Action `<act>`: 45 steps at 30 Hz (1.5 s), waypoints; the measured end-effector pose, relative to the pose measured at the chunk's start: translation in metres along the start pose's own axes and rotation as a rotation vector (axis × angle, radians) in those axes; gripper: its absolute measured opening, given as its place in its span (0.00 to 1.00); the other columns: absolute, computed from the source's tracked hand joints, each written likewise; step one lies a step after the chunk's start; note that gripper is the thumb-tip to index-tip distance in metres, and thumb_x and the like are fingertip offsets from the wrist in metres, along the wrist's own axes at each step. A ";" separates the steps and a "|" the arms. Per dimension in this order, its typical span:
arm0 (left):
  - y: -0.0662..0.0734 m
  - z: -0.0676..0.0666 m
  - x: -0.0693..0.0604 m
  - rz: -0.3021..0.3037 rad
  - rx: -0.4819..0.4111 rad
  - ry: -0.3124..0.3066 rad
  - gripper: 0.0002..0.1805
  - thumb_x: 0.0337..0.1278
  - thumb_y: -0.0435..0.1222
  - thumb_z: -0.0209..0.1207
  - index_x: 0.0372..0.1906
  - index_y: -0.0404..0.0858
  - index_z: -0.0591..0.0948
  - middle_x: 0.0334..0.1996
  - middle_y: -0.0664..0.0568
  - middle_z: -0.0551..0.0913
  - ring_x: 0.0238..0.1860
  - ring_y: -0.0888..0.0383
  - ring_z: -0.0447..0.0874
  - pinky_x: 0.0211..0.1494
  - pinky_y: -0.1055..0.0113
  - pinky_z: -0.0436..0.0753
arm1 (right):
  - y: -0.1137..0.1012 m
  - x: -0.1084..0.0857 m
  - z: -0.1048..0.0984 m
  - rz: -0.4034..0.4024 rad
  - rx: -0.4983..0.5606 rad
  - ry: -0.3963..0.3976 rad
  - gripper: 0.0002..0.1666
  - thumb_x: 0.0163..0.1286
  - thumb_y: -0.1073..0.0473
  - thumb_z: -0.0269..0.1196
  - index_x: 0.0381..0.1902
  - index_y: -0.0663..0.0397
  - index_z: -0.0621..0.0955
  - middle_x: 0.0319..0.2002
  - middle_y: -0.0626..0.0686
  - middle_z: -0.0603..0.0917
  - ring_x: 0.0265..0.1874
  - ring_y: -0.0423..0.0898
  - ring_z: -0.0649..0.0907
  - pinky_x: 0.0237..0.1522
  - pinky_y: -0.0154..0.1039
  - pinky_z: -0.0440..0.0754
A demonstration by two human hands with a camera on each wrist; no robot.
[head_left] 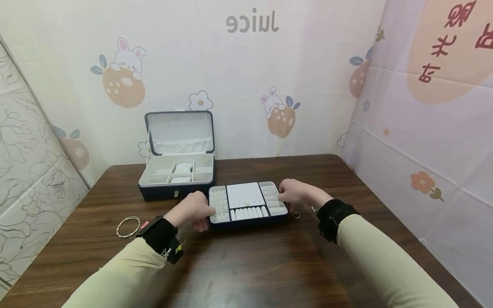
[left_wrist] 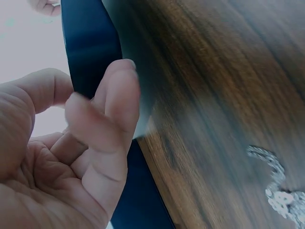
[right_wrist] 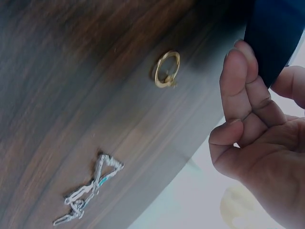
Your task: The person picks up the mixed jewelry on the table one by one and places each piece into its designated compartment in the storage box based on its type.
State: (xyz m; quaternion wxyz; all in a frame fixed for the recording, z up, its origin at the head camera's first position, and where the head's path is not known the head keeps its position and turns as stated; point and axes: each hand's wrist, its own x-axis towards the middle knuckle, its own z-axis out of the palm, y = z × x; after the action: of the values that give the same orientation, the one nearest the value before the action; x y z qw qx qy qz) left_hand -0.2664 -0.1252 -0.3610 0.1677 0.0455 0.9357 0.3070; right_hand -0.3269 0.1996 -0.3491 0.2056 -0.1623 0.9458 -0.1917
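Noting first the navy compartmented tray (head_left: 248,222): over the middle of the table (head_left: 265,265), between left hand (head_left: 194,209) and right hand (head_left: 296,191). Cannot tell whether resting flat or slightly raised.

Key relation: long axis nearly parallel to the far edge of the table, running from hand to hand; tray to the right of the left grip, to the left of the right grip. Neither hand nearer; one at each short end.

Left grip: pinching the left end wall, thumb over the rim, fingers curled along the outside, close to the near corner of the tray. Right grip: likewise pinching the right end wall, about midway along.

Behind and to the left, toward the far left corner of the table: open box (head_left: 158,193), lid (head_left: 181,128) raised, cushions in two compartments. Just beside the far left corner of the tray; contact unclear.

Toward the left edge: bangle (head_left: 125,236) with red label (head_left: 144,224). Below the left hand, in left wrist view: silver chain (left_wrist: 283,198). Near the right hand: gold ring (right_wrist: 163,84), plus silver piece (right_wrist: 97,181) farther off.
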 end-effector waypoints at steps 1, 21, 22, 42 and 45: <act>-0.001 0.000 -0.002 0.004 0.010 0.002 0.17 0.60 0.33 0.57 0.17 0.32 0.83 0.12 0.48 0.84 0.12 0.58 0.83 0.19 0.66 0.82 | -0.001 -0.001 0.001 -0.003 -0.001 -0.006 0.08 0.72 0.63 0.55 0.37 0.60 0.81 0.27 0.54 0.85 0.24 0.48 0.87 0.35 0.38 0.81; -0.012 0.005 -0.040 0.006 0.058 -0.079 0.17 0.58 0.33 0.59 0.14 0.33 0.82 0.10 0.49 0.82 0.09 0.62 0.77 0.18 0.67 0.80 | -0.018 -0.022 0.020 -0.012 0.017 -0.079 0.06 0.71 0.62 0.58 0.35 0.58 0.79 0.22 0.54 0.85 0.22 0.48 0.88 0.27 0.36 0.73; -0.013 0.005 -0.040 0.010 0.061 -0.081 0.17 0.58 0.32 0.59 0.14 0.33 0.82 0.10 0.49 0.82 0.09 0.62 0.77 0.19 0.67 0.81 | -0.018 -0.022 0.020 -0.010 0.018 -0.080 0.05 0.71 0.63 0.58 0.35 0.58 0.79 0.22 0.54 0.86 0.22 0.48 0.88 0.26 0.35 0.72; -0.017 0.018 -0.044 0.056 0.110 -0.101 0.18 0.56 0.30 0.58 0.12 0.34 0.81 0.08 0.51 0.81 0.08 0.63 0.76 0.15 0.69 0.78 | -0.017 -0.029 0.033 0.003 0.038 -0.069 0.03 0.66 0.67 0.60 0.31 0.59 0.77 0.20 0.54 0.86 0.20 0.50 0.87 0.30 0.38 0.80; -0.017 0.018 -0.045 0.062 0.114 -0.100 0.18 0.57 0.30 0.58 0.12 0.34 0.81 0.08 0.51 0.81 0.08 0.63 0.77 0.15 0.70 0.78 | -0.017 -0.029 0.034 0.006 0.036 -0.068 0.03 0.66 0.66 0.60 0.31 0.59 0.78 0.20 0.54 0.86 0.19 0.49 0.87 0.27 0.35 0.77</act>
State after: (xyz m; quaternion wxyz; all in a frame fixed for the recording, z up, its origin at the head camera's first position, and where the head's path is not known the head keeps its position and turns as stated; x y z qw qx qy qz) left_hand -0.2174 -0.1371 -0.3717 0.2020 0.0991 0.9402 0.2558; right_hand -0.2821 0.1855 -0.3609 0.2409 -0.1623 0.9352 -0.2024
